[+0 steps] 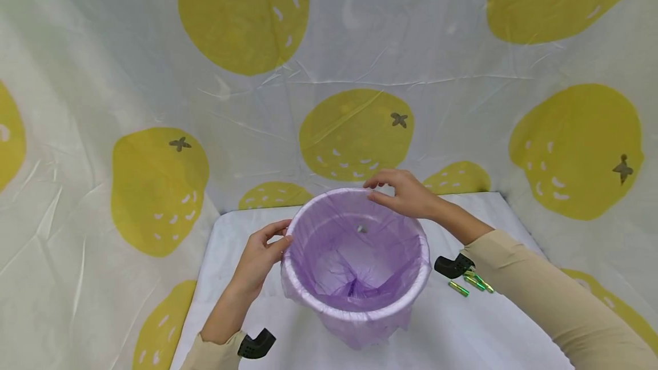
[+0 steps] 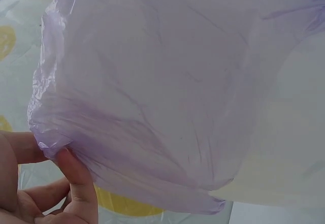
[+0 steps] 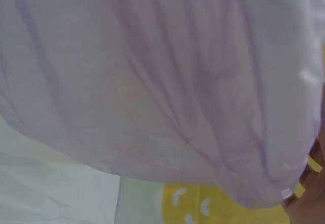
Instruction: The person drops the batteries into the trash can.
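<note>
A white round bin stands on the table, lined with a thin purple bag folded over its rim. My left hand grips the bag's edge at the bin's left rim. In the left wrist view its thumb presses on the purple bag's crumpled hem, with the fingers curled below. My right hand reaches over the far rim and pinches the bag there between thumb and fingers. The purple bag fills the right wrist view, so that hand is almost hidden.
Several green batteries lie on the white table right of the bin, under my right forearm. Fabric walls printed with yellow fruit close in the back and both sides.
</note>
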Available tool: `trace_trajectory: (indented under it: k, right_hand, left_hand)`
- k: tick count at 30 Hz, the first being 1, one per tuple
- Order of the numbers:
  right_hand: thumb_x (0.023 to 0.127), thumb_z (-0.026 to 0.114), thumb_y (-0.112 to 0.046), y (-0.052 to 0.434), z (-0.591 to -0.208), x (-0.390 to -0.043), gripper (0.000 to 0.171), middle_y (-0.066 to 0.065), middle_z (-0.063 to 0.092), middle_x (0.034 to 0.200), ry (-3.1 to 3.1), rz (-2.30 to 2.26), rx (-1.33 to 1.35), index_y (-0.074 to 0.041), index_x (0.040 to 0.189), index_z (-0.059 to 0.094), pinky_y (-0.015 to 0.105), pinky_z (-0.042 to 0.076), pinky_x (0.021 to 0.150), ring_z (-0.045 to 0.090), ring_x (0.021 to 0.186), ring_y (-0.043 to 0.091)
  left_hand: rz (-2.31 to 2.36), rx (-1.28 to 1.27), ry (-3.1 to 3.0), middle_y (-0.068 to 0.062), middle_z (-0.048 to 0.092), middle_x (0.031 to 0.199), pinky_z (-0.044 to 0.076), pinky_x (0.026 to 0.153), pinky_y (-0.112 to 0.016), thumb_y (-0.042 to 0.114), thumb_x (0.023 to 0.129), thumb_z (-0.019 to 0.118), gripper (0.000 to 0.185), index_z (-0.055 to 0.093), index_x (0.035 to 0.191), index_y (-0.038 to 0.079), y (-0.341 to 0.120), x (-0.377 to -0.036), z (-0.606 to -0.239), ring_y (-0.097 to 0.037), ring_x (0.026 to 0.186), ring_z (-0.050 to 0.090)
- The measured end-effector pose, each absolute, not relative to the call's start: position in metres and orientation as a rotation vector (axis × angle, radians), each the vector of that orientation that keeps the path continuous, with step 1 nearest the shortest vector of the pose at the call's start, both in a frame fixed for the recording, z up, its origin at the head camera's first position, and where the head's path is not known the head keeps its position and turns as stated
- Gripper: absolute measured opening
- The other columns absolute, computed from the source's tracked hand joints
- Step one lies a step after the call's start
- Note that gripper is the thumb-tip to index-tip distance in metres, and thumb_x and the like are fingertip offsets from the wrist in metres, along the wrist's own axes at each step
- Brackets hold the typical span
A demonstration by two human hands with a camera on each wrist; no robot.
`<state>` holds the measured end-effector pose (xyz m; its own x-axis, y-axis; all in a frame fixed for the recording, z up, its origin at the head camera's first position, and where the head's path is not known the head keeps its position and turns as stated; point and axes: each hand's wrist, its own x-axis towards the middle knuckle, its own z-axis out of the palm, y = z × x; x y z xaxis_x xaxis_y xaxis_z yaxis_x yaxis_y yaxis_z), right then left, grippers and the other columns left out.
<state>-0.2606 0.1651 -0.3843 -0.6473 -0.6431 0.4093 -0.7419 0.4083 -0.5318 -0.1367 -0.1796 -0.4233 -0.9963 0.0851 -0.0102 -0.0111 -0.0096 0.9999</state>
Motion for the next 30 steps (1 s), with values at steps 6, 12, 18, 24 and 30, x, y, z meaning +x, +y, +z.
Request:
trace_trajectory:
  k: [6, 12, 18, 24, 30]
  right_hand:
    - [0.097, 0.075, -0.015, 0.175, -0.386, -0.258, 0.019, -0.001, 0.070, 0.109, -2.511, 1.047, 1.211, -0.010, 0.114, 0.075, 0.046, 0.051, 0.085, 0.061, 0.100, 0.018]
    - [0.096, 0.075, -0.012, 0.188, -0.389, -0.254, 0.017, -0.004, 0.070, 0.107, -2.498, 1.023, 1.180, -0.011, 0.112, 0.076, 0.044, 0.052, 0.081, 0.061, 0.098, 0.017]
    - [0.096, 0.074, -0.011, 0.200, -0.390, -0.247, 0.016, -0.006, 0.070, 0.107, -2.512, 1.035, 1.139, -0.011, 0.112, 0.076, 0.046, 0.052, 0.081, 0.061, 0.098, 0.016]
    - [0.095, 0.074, -0.009, 0.214, -0.394, -0.241, 0.017, -0.003, 0.071, 0.107, -2.508, 1.031, 1.097, -0.010, 0.112, 0.076, 0.046, 0.055, 0.081, 0.065, 0.098, 0.021]
    - [0.093, 0.075, -0.006, 0.229, -0.400, -0.233, 0.019, -0.006, 0.072, 0.106, -2.492, 1.042, 1.029, -0.011, 0.112, 0.076, 0.041, 0.055, 0.079, 0.068, 0.098, 0.027]
  left_hand:
    - [2.189, 0.090, 2.153, -0.019, 0.053, 0.116, 0.059, 0.077, -0.030, 0.000, 0.098, 0.064, 0.041, 0.059, 0.139, -0.006, -0.180, -0.136, -0.424, -0.018, 0.085, 0.068]
    - [2.197, 0.126, 2.135, -0.020, 0.052, 0.116, 0.059, 0.079, -0.031, -0.001, 0.098, 0.065, 0.042, 0.058, 0.139, -0.007, -0.181, -0.136, -0.425, -0.017, 0.084, 0.067]
    - [2.212, 0.145, 2.128, -0.018, 0.053, 0.115, 0.059, 0.078, -0.030, -0.001, 0.097, 0.066, 0.043, 0.058, 0.138, -0.008, -0.181, -0.136, -0.426, -0.017, 0.083, 0.068]
    - [2.221, 0.132, 2.124, -0.017, 0.053, 0.113, 0.059, 0.076, -0.029, -0.002, 0.097, 0.065, 0.042, 0.058, 0.138, -0.009, -0.181, -0.137, -0.427, -0.016, 0.083, 0.068]
    - [2.229, 0.126, 2.117, -0.017, 0.053, 0.114, 0.059, 0.077, -0.029, -0.001, 0.097, 0.066, 0.043, 0.058, 0.138, -0.009, -0.181, -0.137, -0.427, -0.015, 0.084, 0.068]
